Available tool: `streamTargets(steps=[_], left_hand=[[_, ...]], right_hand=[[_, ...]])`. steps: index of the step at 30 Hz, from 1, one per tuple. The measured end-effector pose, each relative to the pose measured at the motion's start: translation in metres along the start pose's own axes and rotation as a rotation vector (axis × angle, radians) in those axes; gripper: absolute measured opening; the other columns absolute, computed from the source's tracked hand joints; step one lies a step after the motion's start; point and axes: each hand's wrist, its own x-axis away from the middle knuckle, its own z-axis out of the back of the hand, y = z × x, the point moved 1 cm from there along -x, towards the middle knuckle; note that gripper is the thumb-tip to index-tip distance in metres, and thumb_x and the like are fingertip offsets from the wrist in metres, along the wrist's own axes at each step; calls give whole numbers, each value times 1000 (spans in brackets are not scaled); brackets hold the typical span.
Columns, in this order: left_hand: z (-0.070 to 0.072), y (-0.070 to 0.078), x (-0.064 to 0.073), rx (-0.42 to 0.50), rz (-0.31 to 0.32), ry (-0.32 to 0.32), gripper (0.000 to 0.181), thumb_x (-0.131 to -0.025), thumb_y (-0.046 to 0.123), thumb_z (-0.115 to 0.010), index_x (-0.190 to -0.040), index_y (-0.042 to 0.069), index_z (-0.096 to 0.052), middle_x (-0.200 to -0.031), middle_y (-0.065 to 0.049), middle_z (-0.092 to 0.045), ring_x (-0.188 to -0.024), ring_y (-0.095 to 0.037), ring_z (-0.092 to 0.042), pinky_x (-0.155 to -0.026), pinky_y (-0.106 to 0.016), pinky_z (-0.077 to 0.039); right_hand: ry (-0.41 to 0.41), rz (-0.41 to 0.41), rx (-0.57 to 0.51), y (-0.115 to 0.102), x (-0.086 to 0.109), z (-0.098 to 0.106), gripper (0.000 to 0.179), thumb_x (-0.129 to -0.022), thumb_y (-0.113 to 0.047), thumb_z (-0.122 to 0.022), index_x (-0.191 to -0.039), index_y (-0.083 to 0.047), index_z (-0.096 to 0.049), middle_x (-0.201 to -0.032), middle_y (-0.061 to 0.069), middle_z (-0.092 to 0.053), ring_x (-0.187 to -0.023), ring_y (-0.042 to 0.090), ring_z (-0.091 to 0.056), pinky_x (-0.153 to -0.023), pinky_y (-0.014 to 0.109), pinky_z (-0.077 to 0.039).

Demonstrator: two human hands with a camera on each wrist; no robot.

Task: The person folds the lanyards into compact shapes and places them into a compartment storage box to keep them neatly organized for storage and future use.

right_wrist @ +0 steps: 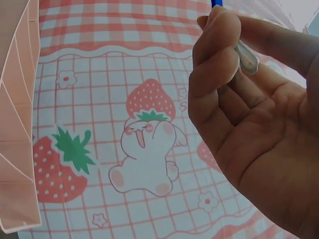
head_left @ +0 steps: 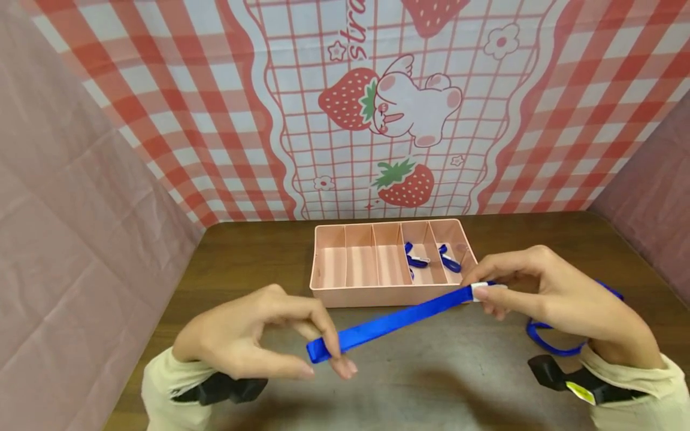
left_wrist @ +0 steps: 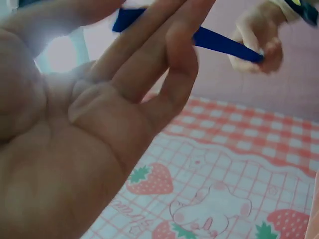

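Blue strap [head_left: 404, 321] is pinched at one end by the right hand [head_left: 560, 293]; the left hand [head_left: 234, 329], loosely spread, touches the other.

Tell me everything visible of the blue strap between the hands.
The blue strap is flat and fabric-like, held straight above the table, in front of the pink tray. The right hand pinches it at a white piece; fingers of the left hand cross it near its other, folded-looking end.

Two hands [head_left: 234, 332] [head_left: 557, 293], one tray [head_left: 372, 296] (five compartments [head_left: 331, 263]), and apparently four blue straps [head_left: 404, 320].
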Motion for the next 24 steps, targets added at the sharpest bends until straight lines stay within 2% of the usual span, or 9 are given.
streamTargets(steps=[3, 7, 10, 12, 15, 17, 18, 22, 24], left_hand=[[-2, 3, -2, 13, -55, -17, 20, -93, -14, -57, -112, -9, -57, -105, -20, -72, -102, -22, -71, -83, -37, -58], [-4, 0, -2, -56, -77, 91, 16, -95, -11, -57, -106, -5, -65, -94, -13, -74, -89, -14, -72, -75, -30, -59], [-3, -6, -2, -126, -113, 140, 10, -95, -2, -63, -101, 0, -71, -93, -8, -67, -88, -12, -64, -76, -27, -55], [-2, -10, -4, -145, -147, 110, 10, -96, 5, -65, -100, 1, -72, -102, -11, -63, -96, -17, -61, -81, -30, -54], [-2, -13, -7, -119, -184, -14, 11, -96, 5, -64, -100, -2, -72, -112, -18, -62, -109, -24, -61, -91, -35, -53], [-4, -14, -7, -125, -159, -80, 10, -96, 2, -63, -102, -2, -71, -116, -18, -66, -112, -21, -64, -91, -33, -54], [-5, -15, -7, -134, -133, -91, 10, -95, 0, -63, -102, -1, -70, -115, -16, -67, -110, -18, -65, -89, -30, -55], [-11, -17, -5, -232, -32, -28, 11, -94, 0, -66, -102, 5, -71, -107, -6, -69, -99, -5, -64, -77, -17, -54], [-13, -19, -5, -268, -11, 2, 11, -93, 2, -68, -102, 6, -72, -104, -3, -69, -95, -3, -63, -75, -15, -53]], right_hand=[[-28, 34, -31, 1, -3, -2, 26, -95, 2, -62, -109, -19, -69, -78, -5, -63, -63, 14, -60, -54, 29, -51], [-35, 27, -37, 5, -6, -3, 24, -96, 0, -62, -107, -19, -69, -78, -5, -63, -63, 13, -60, -55, 29, -52], [-40, -3, -50, 10, -7, -4, 21, -97, -3, -62, -106, -20, -69, -79, -4, -65, -64, 13, -61, -55, 31, -52], [-57, -8, -68, 13, -8, -6, 20, -97, -3, -62, -105, -19, -70, -80, -3, -65, -65, 14, -62, -55, 32, -53], [-103, 11, -92, 17, -12, -9, 20, -97, -3, -62, -105, -19, -71, -78, -3, -66, -64, 14, -62, -54, 32, -52], [-137, 35, -99, 18, -15, -12, 20, -97, -3, -62, -106, -19, -71, -76, -4, -65, -63, 14, -61, -53, 31, -52], [-152, 45, -101, 19, -16, -13, 20, -97, -3, -63, -106, -19, -71, -75, -4, -65, -63, 13, -61, -52, 30, -51], [-188, 65, -91, 19, -20, -19, 17, -97, -6, -63, -105, -19, -70, -74, -5, -65, -62, 11, -61, -51, 28, -50], [-191, 61, -84, 19, -20, -22, 14, -98, -7, -63, -104, -19, -69, -74, -5, -65, -61, 11, -62, -51, 27, -50]])
